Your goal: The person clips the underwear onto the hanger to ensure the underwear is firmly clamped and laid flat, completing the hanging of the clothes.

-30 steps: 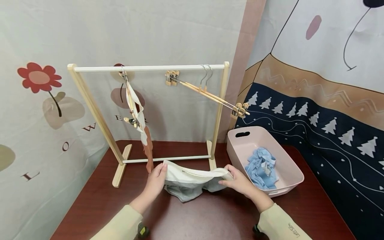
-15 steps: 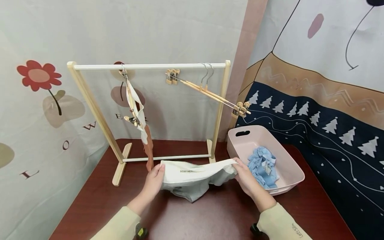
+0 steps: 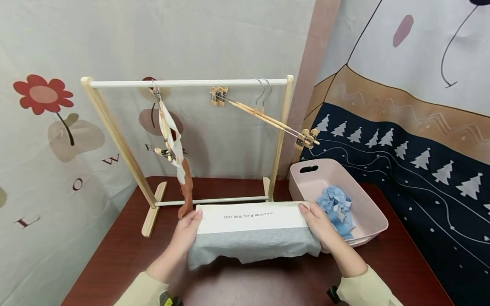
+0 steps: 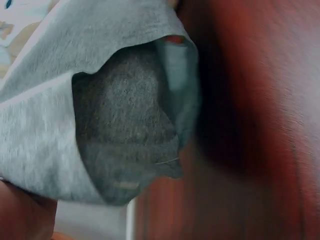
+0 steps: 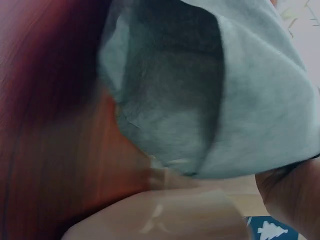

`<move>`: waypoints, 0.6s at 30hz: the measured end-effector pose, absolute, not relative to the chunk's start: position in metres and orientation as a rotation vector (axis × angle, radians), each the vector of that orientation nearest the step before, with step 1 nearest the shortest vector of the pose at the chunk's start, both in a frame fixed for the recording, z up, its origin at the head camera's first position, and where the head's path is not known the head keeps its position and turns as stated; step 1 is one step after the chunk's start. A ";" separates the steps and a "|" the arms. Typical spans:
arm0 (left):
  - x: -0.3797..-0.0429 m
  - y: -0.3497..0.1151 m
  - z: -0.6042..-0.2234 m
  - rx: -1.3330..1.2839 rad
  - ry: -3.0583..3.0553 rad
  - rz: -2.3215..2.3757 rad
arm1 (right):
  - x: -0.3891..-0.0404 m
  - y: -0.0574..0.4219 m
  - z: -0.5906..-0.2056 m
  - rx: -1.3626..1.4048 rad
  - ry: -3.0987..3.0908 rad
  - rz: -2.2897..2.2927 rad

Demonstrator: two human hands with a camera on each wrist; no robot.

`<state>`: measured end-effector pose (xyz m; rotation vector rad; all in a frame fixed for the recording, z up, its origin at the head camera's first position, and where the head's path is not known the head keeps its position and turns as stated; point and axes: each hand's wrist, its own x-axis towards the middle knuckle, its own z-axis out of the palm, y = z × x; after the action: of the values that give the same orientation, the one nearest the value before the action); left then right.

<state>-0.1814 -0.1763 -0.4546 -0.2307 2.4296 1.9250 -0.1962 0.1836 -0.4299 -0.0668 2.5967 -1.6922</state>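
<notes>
Grey underpants (image 3: 252,244) with a wide white waistband, printed "SEXY HEALTHY & BEAUTIFUL", are stretched flat between both hands above the table. My left hand (image 3: 185,231) pinches the waistband's left end, thumb in front. At the other end, my right hand (image 3: 320,224) grips the band the same way. From below, the left wrist view shows an open leg hole of the underpants (image 4: 40,145); the right wrist view shows the other side of the grey cloth (image 5: 265,100). Most fingers are hidden behind the fabric.
Behind stands a wooden rack (image 3: 229,83). A brown-and-white garment (image 3: 186,187) hangs at its left on a clip hanger. Two bare clip hangers (image 3: 260,115) hang at its right. A pink basket (image 3: 367,212) beside the right hand holds crumpled blue cloth (image 3: 334,208).
The hands have moved apart and pulled the sagging waistband straight, so its print now faces me. My left hand has shifted left and slightly down; the right has moved right.
</notes>
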 end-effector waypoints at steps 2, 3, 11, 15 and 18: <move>-0.179 -0.178 -0.447 -0.206 2.417 1.900 | -0.192 0.185 -0.424 -0.063 2.588 -1.662; -0.177 -0.179 -0.442 -0.194 2.404 1.888 | -0.189 0.187 -0.420 -0.062 2.579 -1.650; -0.164 -0.177 -0.422 -0.089 2.298 1.897 | -0.180 0.192 -0.404 -0.049 2.343 -1.718; -0.171 -0.172 -0.437 0.026 2.592 1.669 | -0.189 0.187 -0.423 -0.048 2.507 -1.595; -0.178 -0.167 -0.452 0.068 2.757 1.423 | -0.197 0.179 -0.445 -0.110 2.752 -1.365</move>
<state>-0.1780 -0.1669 -0.4523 0.0679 2.7566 1.4230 -0.1970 0.1792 -0.4446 -0.1097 2.7520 -1.3652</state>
